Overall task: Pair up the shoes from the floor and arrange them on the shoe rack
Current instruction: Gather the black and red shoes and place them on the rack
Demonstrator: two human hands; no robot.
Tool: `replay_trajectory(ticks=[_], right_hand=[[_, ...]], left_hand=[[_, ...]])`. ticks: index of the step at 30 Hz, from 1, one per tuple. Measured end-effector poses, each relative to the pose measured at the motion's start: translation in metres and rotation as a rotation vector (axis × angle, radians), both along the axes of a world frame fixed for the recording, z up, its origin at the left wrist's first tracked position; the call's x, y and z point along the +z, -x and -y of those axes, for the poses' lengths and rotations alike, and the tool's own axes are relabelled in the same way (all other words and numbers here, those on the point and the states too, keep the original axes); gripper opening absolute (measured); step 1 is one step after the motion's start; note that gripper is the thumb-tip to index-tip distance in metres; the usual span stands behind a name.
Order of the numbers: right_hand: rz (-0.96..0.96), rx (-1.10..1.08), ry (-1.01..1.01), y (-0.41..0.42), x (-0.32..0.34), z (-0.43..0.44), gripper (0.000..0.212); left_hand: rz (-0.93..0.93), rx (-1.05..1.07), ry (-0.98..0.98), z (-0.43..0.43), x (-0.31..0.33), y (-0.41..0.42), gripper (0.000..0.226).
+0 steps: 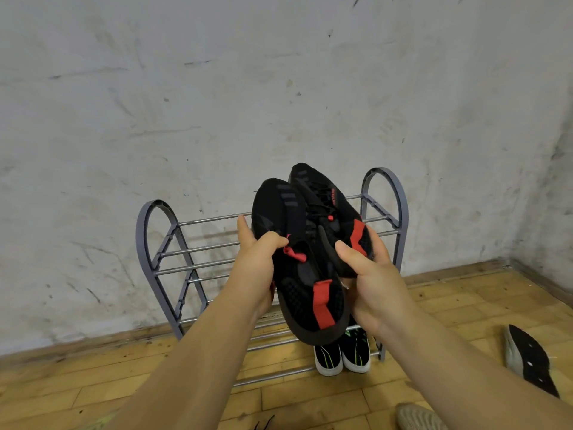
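Observation:
I hold a pair of black sneakers with red heel tabs in the air, in front of the grey metal shoe rack (pixel 161 252). My left hand (pixel 257 262) grips the left black sneaker (pixel 297 274) at its collar. My right hand (pixel 369 277) grips the right black sneaker (pixel 325 206) near its heel. Both shoes point toes up and away from me, side by side and touching. On the rack's lowest shelf at the right stands a pair of black sneakers with white toes and green lines (pixel 341 355).
A black shoe with a grey sole (pixel 527 358) lies on its side on the wooden floor at the right. A beige shoe (pixel 418 417) shows at the bottom edge. The stained white wall stands right behind the rack.

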State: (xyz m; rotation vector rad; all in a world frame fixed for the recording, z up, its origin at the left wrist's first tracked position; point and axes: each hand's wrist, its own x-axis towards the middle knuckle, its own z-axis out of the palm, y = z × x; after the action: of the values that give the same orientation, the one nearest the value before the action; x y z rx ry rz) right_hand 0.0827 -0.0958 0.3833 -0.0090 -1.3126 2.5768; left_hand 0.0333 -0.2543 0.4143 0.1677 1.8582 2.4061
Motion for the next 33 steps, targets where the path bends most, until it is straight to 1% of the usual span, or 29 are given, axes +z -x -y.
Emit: replay_trajectory(ticks=[1, 4, 5, 7, 9, 11, 12, 14, 16, 18, 19, 20, 22, 26, 30, 33], right_hand=[[-0.004, -0.011, -0.002, 0.0, 0.002, -0.001, 0.048], [-0.013, -0.044, 0.016, 0.002, 0.003, -0.005, 0.046], [-0.015, -0.053, 0.02, 0.002, 0.003, -0.006, 0.046], [-0.015, -0.08, 0.017, 0.004, 0.003, -0.006, 0.045], [0.001, -0.122, 0.017, 0.006, 0.0, -0.006, 0.045], [0.041, -0.153, 0.048, 0.009, -0.004, -0.004, 0.044], [0.062, -0.163, 0.074, 0.01, -0.006, -0.005, 0.044], [0.094, -0.189, 0.123, 0.012, -0.008, -0.009, 0.042], [0.105, -0.214, 0.133, 0.011, -0.007, -0.015, 0.041], [0.095, -0.23, 0.113, 0.01, -0.007, -0.02, 0.042], [0.093, -0.238, 0.103, 0.009, -0.007, -0.021, 0.043], [0.094, -0.245, 0.098, 0.008, -0.007, -0.022, 0.043], [0.098, -0.24, 0.101, 0.008, -0.008, -0.023, 0.043], [0.096, -0.214, 0.076, 0.009, -0.008, -0.026, 0.039], [0.122, -0.2, 0.097, 0.017, -0.013, -0.032, 0.036], [0.182, -0.198, 0.111, 0.027, -0.021, -0.035, 0.038]], left_hand=[[-0.018, -0.025, 0.01, 0.001, 0.0, 0.0, 0.089], [-0.033, -0.021, 0.011, 0.001, 0.003, -0.004, 0.095], [-0.035, 0.002, 0.023, 0.0, 0.0, -0.003, 0.092], [-0.042, 0.101, 0.052, -0.007, -0.006, -0.005, 0.073], [-0.025, 0.191, 0.021, -0.016, -0.011, -0.007, 0.055], [-0.015, 0.164, -0.06, -0.024, -0.013, -0.012, 0.044], [-0.038, 0.105, -0.088, -0.026, -0.011, -0.015, 0.044], [-0.121, -0.082, -0.048, -0.027, -0.011, -0.02, 0.059], [-0.187, -0.286, 0.062, -0.027, -0.015, -0.022, 0.084], [-0.184, -0.421, 0.097, -0.025, -0.021, -0.022, 0.11], [-0.179, -0.462, 0.092, -0.024, -0.024, -0.02, 0.119], [-0.18, -0.49, 0.088, -0.023, -0.024, -0.02, 0.125], [-0.19, -0.514, 0.089, -0.022, -0.023, -0.02, 0.127], [-0.198, -0.471, 0.07, -0.019, -0.025, -0.015, 0.114], [-0.086, -0.247, -0.02, -0.017, -0.035, -0.001, 0.104], [-0.041, -0.123, -0.036, -0.01, -0.04, 0.014, 0.097]])
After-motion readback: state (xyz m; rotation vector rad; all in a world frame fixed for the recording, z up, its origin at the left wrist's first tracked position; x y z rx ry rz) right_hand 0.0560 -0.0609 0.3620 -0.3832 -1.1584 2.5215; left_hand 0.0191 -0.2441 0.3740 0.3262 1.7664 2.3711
